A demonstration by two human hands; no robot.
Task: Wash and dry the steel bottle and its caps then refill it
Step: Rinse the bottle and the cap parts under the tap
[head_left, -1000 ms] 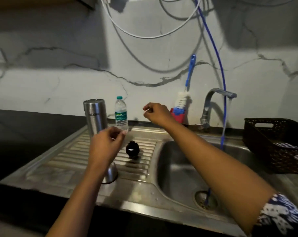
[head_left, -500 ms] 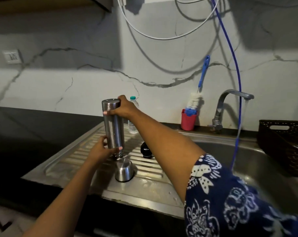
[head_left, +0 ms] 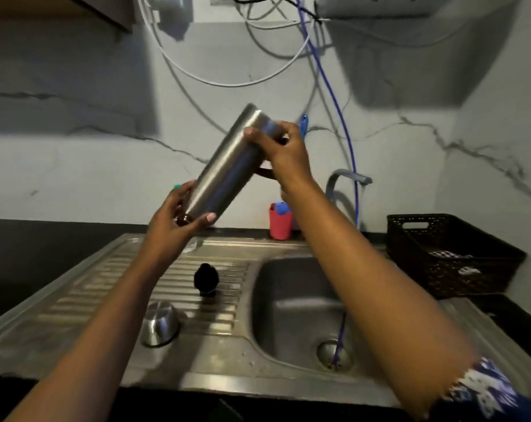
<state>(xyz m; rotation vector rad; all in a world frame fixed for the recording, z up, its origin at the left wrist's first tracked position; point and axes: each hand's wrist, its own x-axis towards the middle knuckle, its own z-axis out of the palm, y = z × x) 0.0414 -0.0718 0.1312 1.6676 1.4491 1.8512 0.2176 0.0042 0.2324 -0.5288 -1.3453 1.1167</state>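
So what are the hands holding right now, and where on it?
The steel bottle, tilted in the air: the left hand grips its lower end, the right hand its upper end.

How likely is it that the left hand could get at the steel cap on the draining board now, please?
Not straight away, probably: the left hand grips the lower end of the tilted bottle. Once freed, likely yes; the steel cap sits uncovered on the draining board, apart from the black cap.
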